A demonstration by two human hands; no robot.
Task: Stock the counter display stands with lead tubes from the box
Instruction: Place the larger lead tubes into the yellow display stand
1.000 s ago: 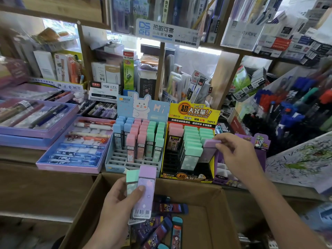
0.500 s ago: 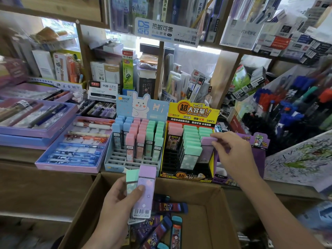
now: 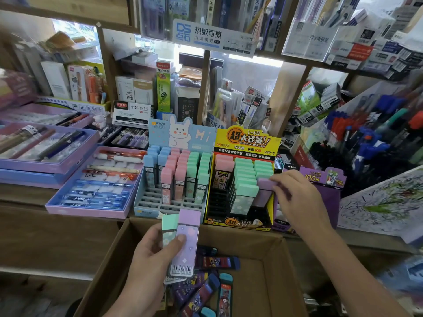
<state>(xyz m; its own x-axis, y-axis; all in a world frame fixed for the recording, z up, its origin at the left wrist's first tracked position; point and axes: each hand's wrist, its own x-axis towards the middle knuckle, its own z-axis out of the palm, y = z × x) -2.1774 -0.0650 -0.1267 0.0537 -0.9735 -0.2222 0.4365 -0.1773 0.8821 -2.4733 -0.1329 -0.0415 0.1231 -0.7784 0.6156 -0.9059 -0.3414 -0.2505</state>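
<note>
**Clerk:** Item in hand?

**Me:** Right hand (image 3: 297, 202), centre right of the frame. My fingertips pinch the lilac cap of one purple lead tube (image 3: 265, 184). The tube stands in the rightmost column of the yellow display stand (image 3: 247, 143), just beside the mint rows. Whether it is fully seated, I cannot tell.

**Clerk:** Held stock?

**Me:** Left hand (image 3: 148, 259), lower middle. My thumb and fingers curl round two tubes, fanned upright: a barcoded purple tube (image 3: 186, 243) in front and a mint tube (image 3: 169, 225) behind. Both are above the cardboard box (image 3: 274, 271).

**Clerk:** Box contents?

**Me:** Dark printed lead tubes (image 3: 217, 263) with blue and teal caps, lying loose on the box floor, bottom centre.

**Clerk:** Step?

**Me:** Slotting, as I judge it. Next I should release the cap, then take the purple tube from my left hand. The dark slots lower in that column look free. It should go in upright, without knocking the mint neighbours.

**Clerk:** Legible writing?

**Me:**
- Yellow display stand: "1-10", "超大容量!!", "2B/0.5MM MPR-2086", "24PCS".
- Blue rabbit stand (image 3: 180, 133), to its left: "Hi".
- Purple stand (image 3: 325, 179), right of my hand: "100".
- Shelf sign (image 3: 212, 36), top centre: "DS", "热敏可擦".
- White carton (image 3: 134, 110), centre left: "1120".
- Green pack (image 3: 163, 88) above it: "G-5".
</note>
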